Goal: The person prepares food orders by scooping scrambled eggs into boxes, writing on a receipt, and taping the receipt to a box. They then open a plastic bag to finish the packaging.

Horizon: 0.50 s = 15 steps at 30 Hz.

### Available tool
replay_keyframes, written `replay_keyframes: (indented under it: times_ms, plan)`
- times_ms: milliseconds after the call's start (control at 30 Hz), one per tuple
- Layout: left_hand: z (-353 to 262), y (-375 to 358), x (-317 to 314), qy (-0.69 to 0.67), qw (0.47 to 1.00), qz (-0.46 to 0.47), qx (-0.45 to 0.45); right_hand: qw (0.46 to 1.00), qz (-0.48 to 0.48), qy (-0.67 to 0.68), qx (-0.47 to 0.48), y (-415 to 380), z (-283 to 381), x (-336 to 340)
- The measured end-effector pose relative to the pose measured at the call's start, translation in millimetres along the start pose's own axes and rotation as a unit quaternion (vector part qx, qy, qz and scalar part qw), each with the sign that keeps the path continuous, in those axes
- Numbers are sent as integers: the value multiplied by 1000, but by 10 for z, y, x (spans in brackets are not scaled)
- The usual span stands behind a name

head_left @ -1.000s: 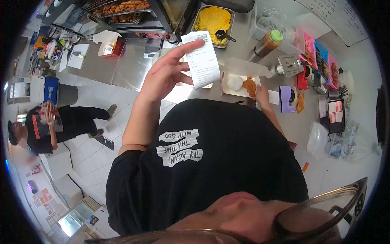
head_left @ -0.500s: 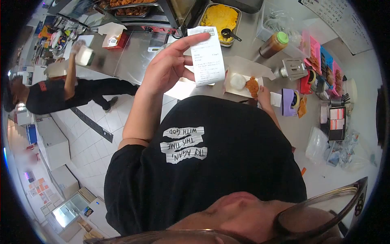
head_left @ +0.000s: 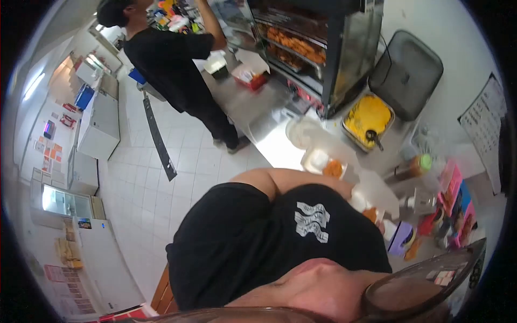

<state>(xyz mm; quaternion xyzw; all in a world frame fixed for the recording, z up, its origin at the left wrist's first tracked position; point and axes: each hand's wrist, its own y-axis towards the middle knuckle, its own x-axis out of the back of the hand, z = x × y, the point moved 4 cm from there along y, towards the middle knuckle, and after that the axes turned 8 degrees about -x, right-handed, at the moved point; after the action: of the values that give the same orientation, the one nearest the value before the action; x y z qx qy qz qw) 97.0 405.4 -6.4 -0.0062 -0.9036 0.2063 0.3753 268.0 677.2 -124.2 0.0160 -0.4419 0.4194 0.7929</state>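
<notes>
My left forearm lies across my chest, ending with my left hand point(head_left: 351, 190) at the near food box point(head_left: 389, 198); its fingers are hidden. That paper box stands open and holds a white mound like rice point(head_left: 357, 202) and a piece of fried chicken point(head_left: 370, 214). At the box's right edge a small part of my right hand point(head_left: 381, 222) shows, blurred, with most fingers hidden behind my shirt. A second open box point(head_left: 307, 162) just beyond holds a white mound and fried chicken too. The receipt is out of sight.
A tray of yellow food point(head_left: 369, 116) with a black scoop point(head_left: 372, 137) sits ahead, beside a heated cabinet point(head_left: 350, 64). A green-capped bottle point(head_left: 423, 164) and purple tape dispenser point(head_left: 399, 239) are at right. A person in black point(head_left: 172, 64) stands at left by a red box point(head_left: 250, 81).
My left hand has come down and across to the right, towards the near box, and the receipt has left view. My view has turned left. The other person now stands closer to the counter.
</notes>
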Motion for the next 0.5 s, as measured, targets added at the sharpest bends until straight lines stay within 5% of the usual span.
replay_keyframes:
  times_ms: [300, 500]
  plan:
    - [560, 1058, -685, -94, 966, -186, 151, 999, 2, -28, -40, -108, 122, 54]
    - [219, 749, -167, -13, 981, -173, 90, 998, 6, -20, -57, -126, 117, 77]
